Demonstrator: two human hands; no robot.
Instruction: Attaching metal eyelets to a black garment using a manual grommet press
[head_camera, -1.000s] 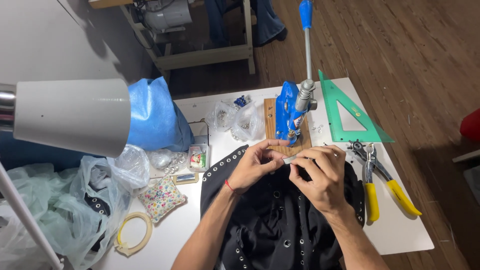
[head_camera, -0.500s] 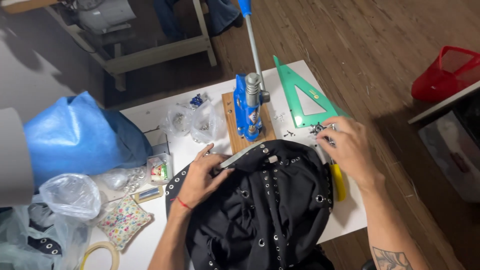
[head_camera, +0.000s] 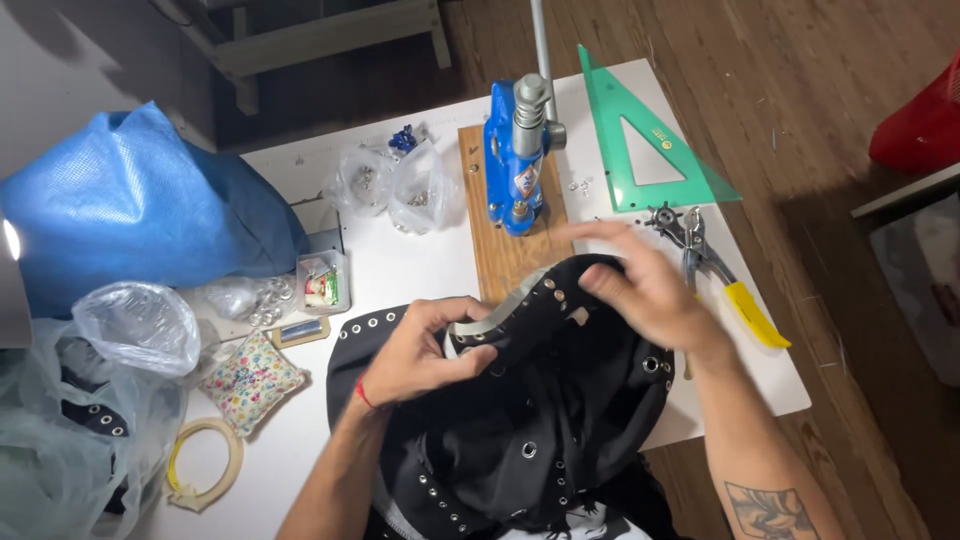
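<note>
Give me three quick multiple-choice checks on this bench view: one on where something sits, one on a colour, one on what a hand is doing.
1. Where does the green set square lie?
A. Under the black garment
B. On the white table beside the blue hand press
C. On the floor

2. What colour are the handles of the punch pliers?
A. Yellow
B. Red
C. Black

3. What is the left hand doing?
A. Resting flat on bare table
B. Pulling the press lever
C. Gripping the eyelet-studded edge of the black garment

Answers: 1 B, it lies right of the blue hand press on the white table. 2 A, a yellow grip shows. 3 C, the fingers curl around the edge.
</note>
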